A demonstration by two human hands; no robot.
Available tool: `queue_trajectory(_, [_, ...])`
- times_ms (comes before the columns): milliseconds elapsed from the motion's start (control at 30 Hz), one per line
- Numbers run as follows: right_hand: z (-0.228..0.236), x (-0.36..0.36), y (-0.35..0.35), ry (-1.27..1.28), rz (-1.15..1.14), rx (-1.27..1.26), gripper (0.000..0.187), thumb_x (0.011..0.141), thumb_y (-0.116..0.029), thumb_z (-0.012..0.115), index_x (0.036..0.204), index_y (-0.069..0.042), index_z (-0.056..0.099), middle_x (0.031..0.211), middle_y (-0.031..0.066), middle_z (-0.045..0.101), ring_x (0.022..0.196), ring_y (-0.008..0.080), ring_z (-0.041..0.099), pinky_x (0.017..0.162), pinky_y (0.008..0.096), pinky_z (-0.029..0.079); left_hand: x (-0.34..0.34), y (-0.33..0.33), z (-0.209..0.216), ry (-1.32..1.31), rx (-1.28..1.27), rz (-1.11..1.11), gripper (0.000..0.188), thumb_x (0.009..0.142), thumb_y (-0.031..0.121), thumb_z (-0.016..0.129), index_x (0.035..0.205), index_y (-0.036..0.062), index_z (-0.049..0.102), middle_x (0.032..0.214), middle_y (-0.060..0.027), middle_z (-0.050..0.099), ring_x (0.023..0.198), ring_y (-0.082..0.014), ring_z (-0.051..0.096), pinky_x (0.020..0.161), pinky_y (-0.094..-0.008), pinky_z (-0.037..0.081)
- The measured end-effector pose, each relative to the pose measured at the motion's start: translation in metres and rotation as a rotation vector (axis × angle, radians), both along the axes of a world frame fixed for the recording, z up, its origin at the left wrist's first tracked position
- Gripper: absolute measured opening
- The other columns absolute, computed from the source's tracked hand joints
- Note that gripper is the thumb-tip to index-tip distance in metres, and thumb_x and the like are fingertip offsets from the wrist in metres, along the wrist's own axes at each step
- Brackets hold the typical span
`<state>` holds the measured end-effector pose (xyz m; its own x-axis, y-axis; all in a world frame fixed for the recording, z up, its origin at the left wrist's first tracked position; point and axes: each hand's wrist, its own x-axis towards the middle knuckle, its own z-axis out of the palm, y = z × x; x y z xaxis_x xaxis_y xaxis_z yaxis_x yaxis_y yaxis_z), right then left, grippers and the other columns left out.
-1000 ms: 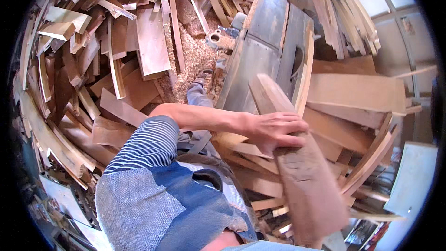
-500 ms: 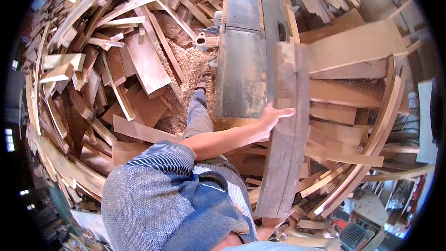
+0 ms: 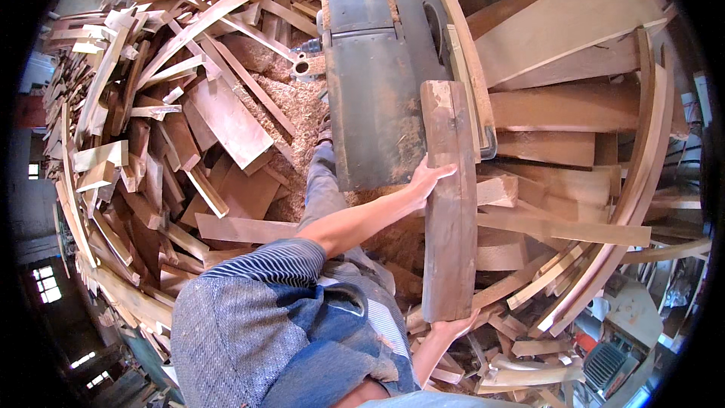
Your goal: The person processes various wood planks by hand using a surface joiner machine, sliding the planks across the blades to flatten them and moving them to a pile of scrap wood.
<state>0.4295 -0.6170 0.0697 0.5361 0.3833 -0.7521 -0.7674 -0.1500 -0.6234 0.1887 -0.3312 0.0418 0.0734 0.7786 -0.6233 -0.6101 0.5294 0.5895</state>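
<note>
A thick, weathered grey-brown wooden plank (image 3: 449,211) lies lengthwise in front of me, gripped by both hands. My left hand (image 3: 430,180) clasps its left edge near the middle, with the thumb across the upper face. At the near end my right hand (image 3: 455,325) holds it from below, and part of that hand is hidden under the wood. The plank's far end overlaps the right side of a machine's dark metal bed (image 3: 377,113), dusted with sawdust. Whether the wood touches the bed, I cannot tell.
A curved wooden strip (image 3: 462,53) runs along the machine's right side. Wide boards (image 3: 566,109) and long bent strips (image 3: 630,181) are stacked on the right. Offcuts (image 3: 230,121) fill the left, with wood shavings (image 3: 294,106) on the floor beside the machine.
The view has shifted, so the machine and piles appear farther left. The plank's near end has moved away from me and swung right relative to the machine. My right hand shows more now.
</note>
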Motion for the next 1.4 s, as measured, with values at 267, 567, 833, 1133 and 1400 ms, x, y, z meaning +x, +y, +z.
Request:
queue_trajectory(267, [-0.056, 0.029, 0.04, 0.126, 0.04, -0.054, 0.066, 0.092, -0.053, 0.051, 0.142, -0.01, 0.055, 0.143, 0.0125, 0.06, 0.131, 0.0384, 0.056, 0.108, 0.0575, 0.045, -0.002, 0.017, -0.016, 0.375, 0.247, -0.252, 0.061, 0.099, 0.033, 0.071, 0.143, 0.0, 0.045, 0.135, -0.0133, 0.06, 0.126, -0.0219, 0.056, 0.109, -0.0383, 0.043])
queue_trajectory(567, [-0.044, 0.013, 0.129, 0.252, 0.127, -0.001, 0.058, 0.098, -0.045, 0.038, 0.139, -0.01, 0.058, 0.139, 0.0127, 0.062, 0.13, 0.0373, 0.058, 0.106, 0.0565, 0.049, 0.008, 0.074, -0.04, 0.565, 0.218, -0.002, 0.046, 0.098, 0.022, 0.069, 0.131, -0.0043, 0.052, 0.125, -0.02, 0.067, 0.115, -0.0252, 0.064, 0.099, -0.0402, 0.048])
queue_trajectory(833, [-0.062, 0.016, 0.153, 0.225, 0.204, 0.051, 0.065, 0.096, -0.044, 0.032, 0.14, -0.003, 0.057, 0.14, 0.0158, 0.061, 0.13, 0.038, 0.058, 0.108, 0.0554, 0.048, 0.011, 0.103, -0.041, 0.664, 0.192, 0.083, 0.044, 0.095, 0.023, 0.073, 0.127, -0.0035, 0.057, 0.117, -0.0192, 0.071, 0.109, -0.0288, 0.068, 0.094, -0.0416, 0.051])
queue_trajectory(1133, [-0.062, 0.003, 0.176, 0.277, 0.273, 0.122, 0.064, 0.096, -0.043, 0.033, 0.139, -0.003, 0.058, 0.139, 0.0171, 0.062, 0.128, 0.0383, 0.06, 0.107, 0.0556, 0.049, -0.005, 0.135, -0.082, 0.523, 0.227, 0.143, 0.044, 0.094, 0.02, 0.074, 0.128, -0.0015, 0.058, 0.118, -0.0177, 0.072, 0.108, -0.0269, 0.069, 0.094, -0.0418, 0.052])
queue_trajectory(1400, [-0.044, -0.015, 0.197, 0.284, 0.202, 0.101, 0.057, 0.098, -0.035, 0.033, 0.137, -0.001, 0.059, 0.136, 0.018, 0.064, 0.126, 0.0382, 0.061, 0.104, 0.0539, 0.052, -0.016, 0.149, -0.076, 0.539, 0.195, 0.127, 0.039, 0.093, 0.019, 0.074, 0.123, -0.0028, 0.06, 0.112, -0.0148, 0.073, 0.1, -0.0224, 0.07, 0.086, -0.0385, 0.055])
